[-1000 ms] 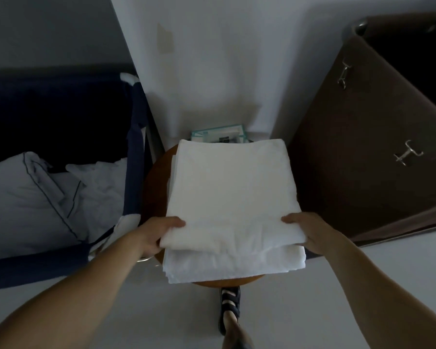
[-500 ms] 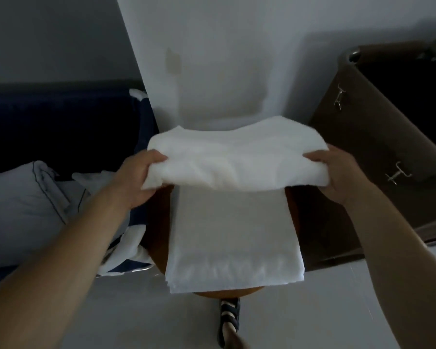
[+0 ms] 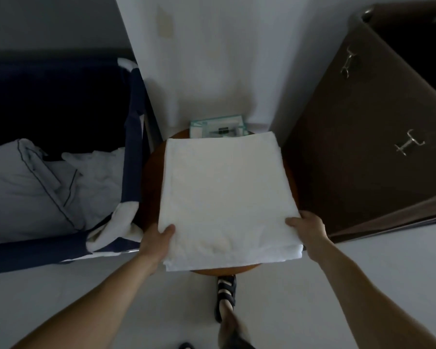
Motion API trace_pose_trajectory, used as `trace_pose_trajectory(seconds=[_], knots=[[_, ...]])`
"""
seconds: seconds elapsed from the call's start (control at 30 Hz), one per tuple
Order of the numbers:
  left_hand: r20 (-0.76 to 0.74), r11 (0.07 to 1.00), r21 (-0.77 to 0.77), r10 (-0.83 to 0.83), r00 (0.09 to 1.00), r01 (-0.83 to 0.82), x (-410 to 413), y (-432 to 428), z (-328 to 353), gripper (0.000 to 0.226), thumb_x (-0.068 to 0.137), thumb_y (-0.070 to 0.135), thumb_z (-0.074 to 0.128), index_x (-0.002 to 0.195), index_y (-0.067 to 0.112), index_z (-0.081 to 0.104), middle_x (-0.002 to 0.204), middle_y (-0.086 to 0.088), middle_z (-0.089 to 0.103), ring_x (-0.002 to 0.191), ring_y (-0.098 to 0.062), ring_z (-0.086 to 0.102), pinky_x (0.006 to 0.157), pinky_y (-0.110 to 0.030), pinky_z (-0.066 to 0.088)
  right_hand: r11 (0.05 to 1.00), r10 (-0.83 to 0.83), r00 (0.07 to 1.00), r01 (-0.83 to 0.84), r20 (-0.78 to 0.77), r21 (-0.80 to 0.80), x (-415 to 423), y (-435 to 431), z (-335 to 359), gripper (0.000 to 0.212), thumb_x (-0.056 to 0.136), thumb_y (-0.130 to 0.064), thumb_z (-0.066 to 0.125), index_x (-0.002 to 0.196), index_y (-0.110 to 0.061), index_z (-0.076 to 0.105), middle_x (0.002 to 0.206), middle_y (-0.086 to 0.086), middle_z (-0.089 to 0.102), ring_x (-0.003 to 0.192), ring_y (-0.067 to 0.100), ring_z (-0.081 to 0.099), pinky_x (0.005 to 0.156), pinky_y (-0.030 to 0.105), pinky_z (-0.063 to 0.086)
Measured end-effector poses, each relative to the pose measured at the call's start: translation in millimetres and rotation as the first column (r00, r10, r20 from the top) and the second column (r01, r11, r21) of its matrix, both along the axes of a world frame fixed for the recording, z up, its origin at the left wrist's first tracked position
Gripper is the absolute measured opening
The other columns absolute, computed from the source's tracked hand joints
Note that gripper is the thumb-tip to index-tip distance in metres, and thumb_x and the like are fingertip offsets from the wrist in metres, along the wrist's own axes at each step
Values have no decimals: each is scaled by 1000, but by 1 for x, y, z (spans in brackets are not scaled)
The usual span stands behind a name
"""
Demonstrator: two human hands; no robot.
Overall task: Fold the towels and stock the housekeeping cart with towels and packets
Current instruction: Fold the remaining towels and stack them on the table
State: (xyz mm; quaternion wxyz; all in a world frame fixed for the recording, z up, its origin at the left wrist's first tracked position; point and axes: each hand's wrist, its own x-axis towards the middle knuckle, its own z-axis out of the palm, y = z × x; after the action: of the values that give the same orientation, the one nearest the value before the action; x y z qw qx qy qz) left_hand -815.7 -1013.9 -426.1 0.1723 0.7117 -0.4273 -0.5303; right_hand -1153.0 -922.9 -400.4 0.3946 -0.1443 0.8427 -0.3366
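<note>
A white folded towel [image 3: 222, 195] lies flat on a small round wooden table [image 3: 150, 187], covering most of its top. My left hand [image 3: 157, 238] grips the towel's near left corner, thumb on top and fingers tucked under the edge. My right hand [image 3: 306, 226] holds the near right corner the same way. Layered edges of the fold show along the near side. Behind the towel, against the wall, stands a clear glass tray [image 3: 218, 127] with small packets in it, partly hidden by the towel's far edge.
A navy fabric bin [image 3: 134, 127] with crumpled white linen [image 3: 43, 187] stands at the left. A dark brown cart [image 3: 363, 152] with metal hooks [image 3: 408, 146] fills the right. A white wall corner rises behind the table. My sandalled foot [image 3: 225, 290] is on the pale floor below.
Half a second ago both hands held a fold of the towel raised over the table. That fold now lies flat, and both hands are back at the near corners.
</note>
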Motion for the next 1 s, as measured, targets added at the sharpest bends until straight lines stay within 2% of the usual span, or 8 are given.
trace_pose_trajectory(seconds=[0.13,0.2,0.33,0.43,0.57,0.7,0.87,1.0], knots=[[54,982,-191,0,999,10,-8,-2,4,26,100,44,48,115,23,48,102,6,58,87,-12,56,76,-31,44,985,-22,983,-10,-184,-171,-3,-10,22,30,70,-30,61,98,-20,63,84,-7,63,74,15,58,59,28,42],[69,979,-201,-26,997,39,-6,0,-3,25,100,43,48,116,24,47,103,6,57,95,-18,57,82,-33,44,983,-4,974,-38,-226,-181,0,-4,19,42,66,-35,56,105,-22,62,87,-7,64,77,18,59,62,29,43],[128,995,-41,-86,988,92,-1,10,-24,42,102,36,48,132,7,45,126,-11,56,114,-31,54,96,-40,43,986,166,952,-161,-256,41,12,27,-27,39,89,-20,57,126,-7,53,113,18,62,96,36,56,80,41,47],[143,996,-16,-85,986,89,-8,6,-25,42,102,34,49,133,7,45,129,-13,55,115,-32,53,89,-34,40,981,181,940,-153,-290,116,13,29,-38,36,92,-22,53,125,-8,49,116,19,61,98,39,57,82,45,49],[77,999,52,-15,997,11,-6,-8,-21,54,90,37,65,133,10,47,126,-11,59,103,-30,57,83,-36,45,951,254,944,-204,-212,233,5,12,-34,44,88,-31,56,126,-9,47,112,13,61,96,35,58,83,44,52],[-36,990,121,81,996,-76,-9,-42,-20,76,82,50,73,138,6,48,129,-11,59,111,-33,58,97,-46,49,957,211,974,-190,-78,219,-14,-21,-22,57,84,-41,65,130,-11,50,95,0,57,86,24,57,73,33,44],[32,999,-2,32,999,-32,-24,-52,-28,59,91,46,64,135,10,48,126,-10,59,108,-30,58,95,-44,50,967,212,970,-191,-116,171,-10,-39,-27,59,93,-50,56,136,-12,43,110,6,57,94,28,55,81,37,43],[28,986,-166,-12,1000,16,-23,-41,-32,31,97,42,56,121,23,52,112,0,62,105,-27,60,87,-35,45,974,222,910,-195,-351,112,0,-19,-38,36,99,-51,44,107,-16,40,107,17,63,92,40,61,76,41,47]])
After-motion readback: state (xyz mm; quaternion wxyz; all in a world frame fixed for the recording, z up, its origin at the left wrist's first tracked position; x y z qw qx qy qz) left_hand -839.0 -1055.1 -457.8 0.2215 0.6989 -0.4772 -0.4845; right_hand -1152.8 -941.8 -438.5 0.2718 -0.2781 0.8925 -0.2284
